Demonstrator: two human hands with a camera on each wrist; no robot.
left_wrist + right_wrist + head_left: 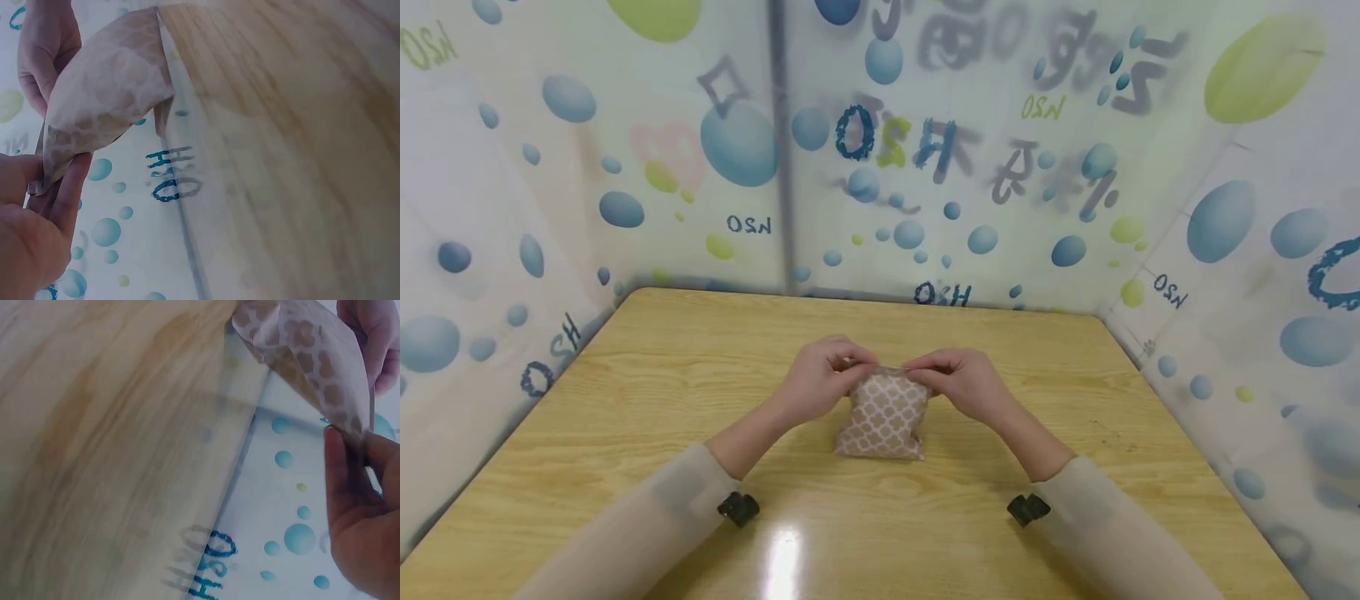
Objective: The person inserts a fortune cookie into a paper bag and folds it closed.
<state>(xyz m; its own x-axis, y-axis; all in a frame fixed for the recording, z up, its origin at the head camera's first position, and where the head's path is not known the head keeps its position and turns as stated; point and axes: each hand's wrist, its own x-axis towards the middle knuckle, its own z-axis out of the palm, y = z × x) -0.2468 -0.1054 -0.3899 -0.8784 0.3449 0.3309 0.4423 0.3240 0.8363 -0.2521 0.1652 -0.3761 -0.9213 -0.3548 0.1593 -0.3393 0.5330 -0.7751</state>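
Note:
A small puffed paper bag [883, 414], brown with a white lattice pattern, stands in the middle of the wooden table in the head view. My left hand [822, 377] pinches its top left corner between thumb and fingers. At the top right corner my right hand [964, 382] pinches the bag the same way. The left wrist view shows the bag [106, 87] bulging out from the left fingertips [78, 165]. In the right wrist view the bag [312, 359] narrows to a flat edge at the right fingers [337, 450]. What is inside the bag is hidden.
The wooden table [647, 400] has a light glare near its front. Printed curtains [865, 242] with blue and green dots and lettering stand behind it and on both sides. A small dark clip [739, 508] sits at the left cuff, and another clip [1028, 509] at the right.

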